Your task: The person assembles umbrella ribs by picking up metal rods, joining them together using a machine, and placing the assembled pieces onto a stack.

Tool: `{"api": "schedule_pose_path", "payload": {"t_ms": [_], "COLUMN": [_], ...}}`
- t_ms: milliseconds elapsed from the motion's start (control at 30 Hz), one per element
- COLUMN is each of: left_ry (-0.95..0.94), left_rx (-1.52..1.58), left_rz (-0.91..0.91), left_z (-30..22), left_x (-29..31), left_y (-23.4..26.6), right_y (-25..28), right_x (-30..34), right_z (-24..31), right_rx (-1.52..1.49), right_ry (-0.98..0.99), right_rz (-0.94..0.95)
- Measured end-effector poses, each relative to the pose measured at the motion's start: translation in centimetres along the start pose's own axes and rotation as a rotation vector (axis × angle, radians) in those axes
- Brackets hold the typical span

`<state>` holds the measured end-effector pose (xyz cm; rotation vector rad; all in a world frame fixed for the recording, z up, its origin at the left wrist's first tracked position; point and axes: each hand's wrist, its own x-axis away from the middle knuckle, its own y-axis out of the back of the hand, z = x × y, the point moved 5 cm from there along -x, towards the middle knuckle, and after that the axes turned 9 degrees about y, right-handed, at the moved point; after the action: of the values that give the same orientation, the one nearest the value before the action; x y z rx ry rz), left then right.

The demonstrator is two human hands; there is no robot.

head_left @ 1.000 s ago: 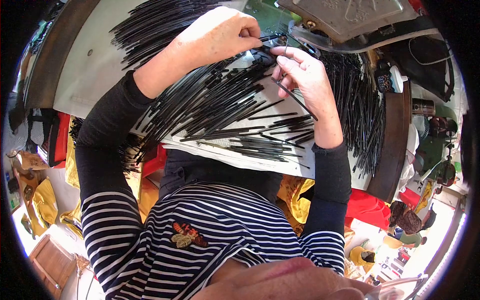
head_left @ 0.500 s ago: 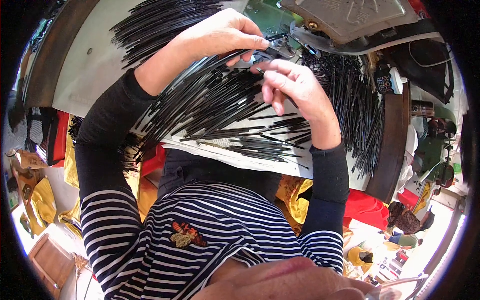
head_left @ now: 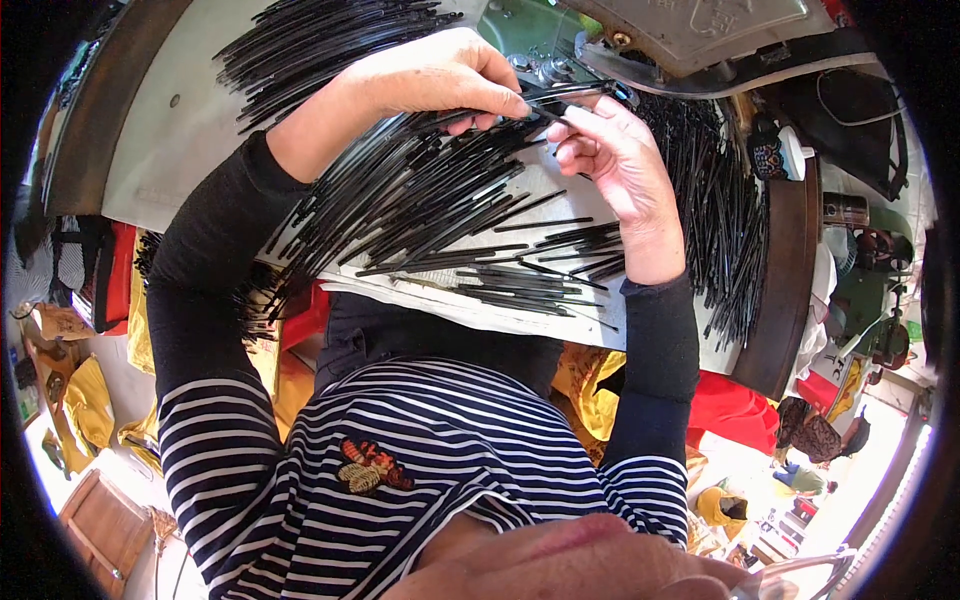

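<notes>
Thin black strips lie in a wide pile [head_left: 420,190] across the white tabletop [head_left: 160,150]. Above the far part of this pile, my left hand [head_left: 440,80] pinches a thin black strip [head_left: 545,112] between thumb and fingertips. The strip's other end meets the thumb and forefinger of my right hand [head_left: 615,160], which are closed on it; the remaining fingers curl loosely. Both hands are close together in front of a sewing-machine-like device [head_left: 700,35], partly cut off at the top. What lies under my left palm is hidden.
More black strips form a stack [head_left: 310,60] at the far left and a dense heap [head_left: 715,210] at the right. Dark wooden edges [head_left: 790,290] bound the table. A dark patterned container with a white part [head_left: 775,155] stands at the right. Yellow cloth [head_left: 585,390] hangs below.
My right hand has moved up and slightly right, bringing its fingertips to the strip near the left hand's fingers. My left hand has shifted only a little.
</notes>
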<state>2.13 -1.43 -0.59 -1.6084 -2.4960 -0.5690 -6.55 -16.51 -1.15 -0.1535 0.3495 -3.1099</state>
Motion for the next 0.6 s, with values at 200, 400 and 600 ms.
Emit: {"api": "schedule_pose_path", "payload": {"t_ms": [200,400,600], "left_ry": [-0.012,-0.032,-0.013], "left_rx": [0.021,0.008,0.194], "left_rz": [-0.037,-0.211,-0.214], "left_z": [-0.7,-0.2,0.7], "left_x": [0.2,-0.7,-2.3], "left_y": [0.2,2.7,2.6], "right_y": [1.6,3.2,3.7], "right_x": [-0.4,-0.3,-0.5], "right_z": [-0.2,1.1,1.1], "right_rx": [-0.186,-0.154,-0.168], "right_ry": [0.056,0.243,0.290], "right_rz": [-0.055,-0.207,-0.258]}}
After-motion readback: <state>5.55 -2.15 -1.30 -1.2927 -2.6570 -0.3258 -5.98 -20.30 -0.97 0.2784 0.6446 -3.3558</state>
